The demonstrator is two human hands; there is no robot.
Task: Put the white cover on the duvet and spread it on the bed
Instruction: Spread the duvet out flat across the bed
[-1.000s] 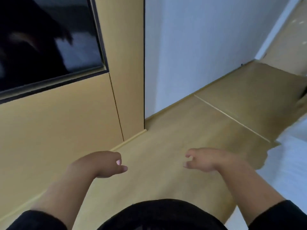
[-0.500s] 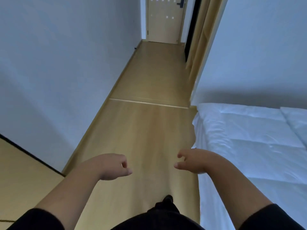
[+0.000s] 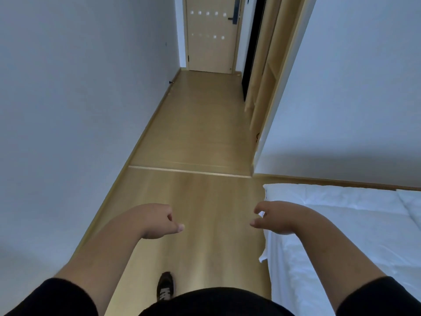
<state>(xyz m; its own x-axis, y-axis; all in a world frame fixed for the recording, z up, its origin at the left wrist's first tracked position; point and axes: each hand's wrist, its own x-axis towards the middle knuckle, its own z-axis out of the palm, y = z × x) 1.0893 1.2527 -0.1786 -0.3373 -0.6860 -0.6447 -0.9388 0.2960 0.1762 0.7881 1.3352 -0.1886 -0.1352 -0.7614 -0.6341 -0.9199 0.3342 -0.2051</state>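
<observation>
Both hands empty | left hand [image 3: 157,221], right hand [image 3: 276,218]: fingers loosely curled | duvet [image 3: 341,224] on bed

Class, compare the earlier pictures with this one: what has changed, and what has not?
The view swung from the wood-panelled wall to the corridor and door, bringing the bed in on the right. Left hand and right hand stayed raised, loosely curled, holding nothing.

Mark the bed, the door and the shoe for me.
bed [image 3: 341,236], head view, on the white bedding on top.
door [image 3: 210,51], head view, on its lower panel.
shoe [image 3: 165,286], head view, on its dark upper, on the floor.
</observation>
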